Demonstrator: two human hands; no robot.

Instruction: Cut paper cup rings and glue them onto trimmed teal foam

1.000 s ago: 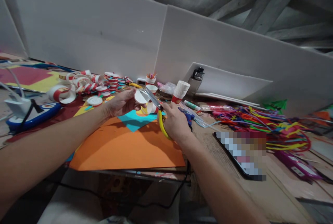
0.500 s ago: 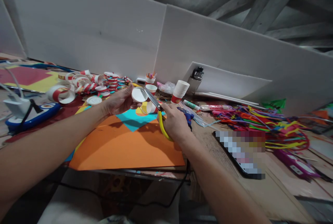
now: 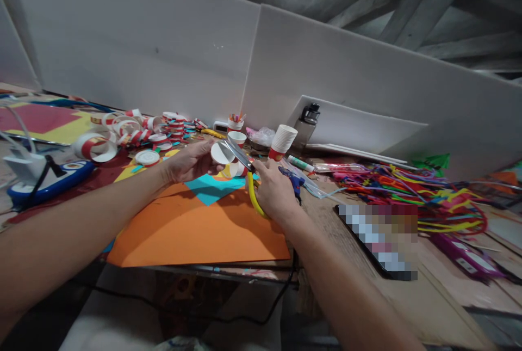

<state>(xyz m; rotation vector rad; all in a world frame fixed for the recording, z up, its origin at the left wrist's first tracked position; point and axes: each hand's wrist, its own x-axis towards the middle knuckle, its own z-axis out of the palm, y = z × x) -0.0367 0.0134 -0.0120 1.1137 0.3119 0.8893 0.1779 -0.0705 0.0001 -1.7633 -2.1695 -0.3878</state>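
Head view: left hand (image 3: pixel 193 161) has its grip clamped on a white disc (image 3: pixel 221 153), thumb up top and fingers curled beneath, held up over the far end of an orange sheet (image 3: pixel 199 226). Right hand (image 3: pixel 275 188) has its grip wrapped round the yellow handles of the scissors (image 3: pixel 240 156), blades pointing up and left toward the disc's right edge. Honestly can't tell from this angle whether the blades are actually biting into it, they overlap too much. A teal sheet (image 3: pixel 210 194) sits on top of the orange one, just below the disc.

Rest of the surface (image 3: pixel 320 236) is pretty packed. Just past the right hand there's a nested stack of cups (image 3: pixel 283 141), with a bottle (image 3: pixel 305 129) behind it and a glue stick (image 3: pixel 300 164) nearby. Phone (image 3: pixel 373 242) lies right of that arm, with a pile of pipe cleaners (image 3: pixel 408 193) beyond it. Curled red-and-white strips (image 3: pixel 98 148) are heaped far left.
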